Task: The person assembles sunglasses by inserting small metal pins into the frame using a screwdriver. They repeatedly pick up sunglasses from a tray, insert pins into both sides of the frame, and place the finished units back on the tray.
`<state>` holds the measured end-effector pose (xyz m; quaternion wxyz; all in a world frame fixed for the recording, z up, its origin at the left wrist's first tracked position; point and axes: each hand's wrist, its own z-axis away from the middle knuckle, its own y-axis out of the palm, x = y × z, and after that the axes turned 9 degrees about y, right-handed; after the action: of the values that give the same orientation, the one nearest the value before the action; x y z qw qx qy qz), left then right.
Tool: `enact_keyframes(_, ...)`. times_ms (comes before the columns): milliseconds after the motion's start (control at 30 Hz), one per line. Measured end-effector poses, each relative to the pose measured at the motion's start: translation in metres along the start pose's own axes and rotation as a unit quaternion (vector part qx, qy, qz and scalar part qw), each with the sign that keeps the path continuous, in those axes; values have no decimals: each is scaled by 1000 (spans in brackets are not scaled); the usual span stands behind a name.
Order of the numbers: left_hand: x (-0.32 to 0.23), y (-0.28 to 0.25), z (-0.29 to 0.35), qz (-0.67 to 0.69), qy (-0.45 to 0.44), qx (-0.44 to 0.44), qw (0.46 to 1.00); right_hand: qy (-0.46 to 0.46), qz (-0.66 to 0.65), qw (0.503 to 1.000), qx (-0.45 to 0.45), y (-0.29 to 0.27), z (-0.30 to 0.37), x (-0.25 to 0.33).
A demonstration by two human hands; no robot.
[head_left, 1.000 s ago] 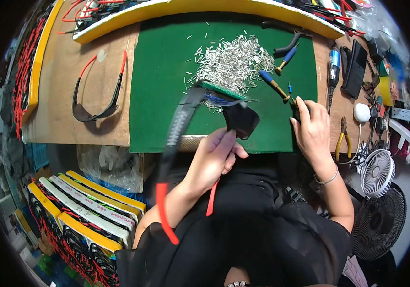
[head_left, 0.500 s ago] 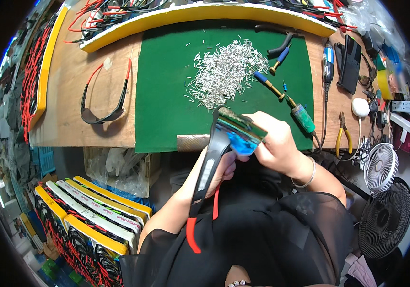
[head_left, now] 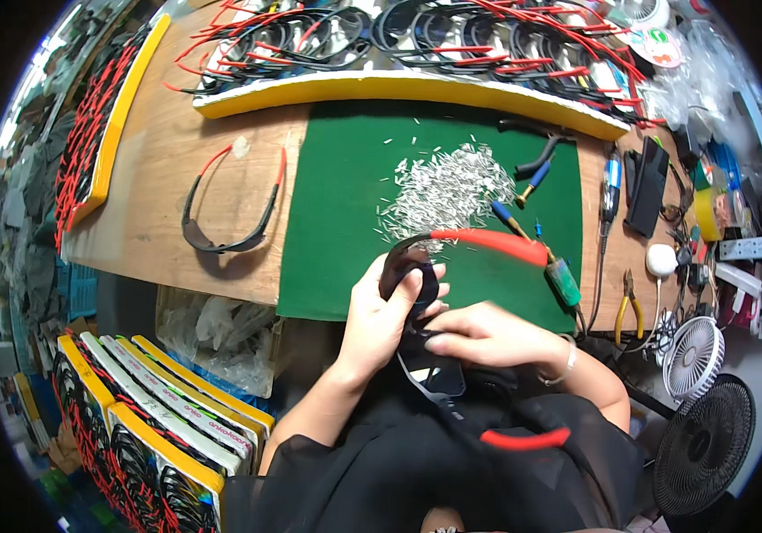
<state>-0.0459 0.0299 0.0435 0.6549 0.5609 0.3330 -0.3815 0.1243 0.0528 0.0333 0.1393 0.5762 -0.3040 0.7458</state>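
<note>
Over my lap, just off the mat's near edge, I hold a pair of dark sunglasses (head_left: 441, 380) with red temple tips. My left hand (head_left: 377, 311) grips one dark lens side, its thumb lying across it. My right hand (head_left: 492, 336) has its fingers closed on the middle of the same frame, near the bridge; the fingertips are partly hidden. One red tip points right above my right hand, blurred; the other hangs low by my black clothing. Beyond my hands, a heap of small silvery pins (head_left: 448, 186) lies on the green mat (head_left: 332, 213).
Another pair of sunglasses (head_left: 221, 247) rests on the wooden table to the left. A foam tray (head_left: 399, 87) of glasses spans the back. At right are a blue-handled screwdriver (head_left: 510, 216), a green-handled tool (head_left: 564, 282), yellow-handled pliers (head_left: 630, 313), a phone (head_left: 648, 191) and a fan (head_left: 694, 358).
The sunglasses have been turned round, one red tip now pointing right. My left hand has moved up to a lens side, and my right hand lower to the middle. The view has shifted.
</note>
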Motion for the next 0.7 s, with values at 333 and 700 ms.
enact_keyframes(333,4,-11,7,-9,-182,45,982,-125,129,959,-219,-22,-27,42)
enact_keyframes(700,15,-6,15,80,-255,82,960,38,-51,974,-217,-27,-22,30)
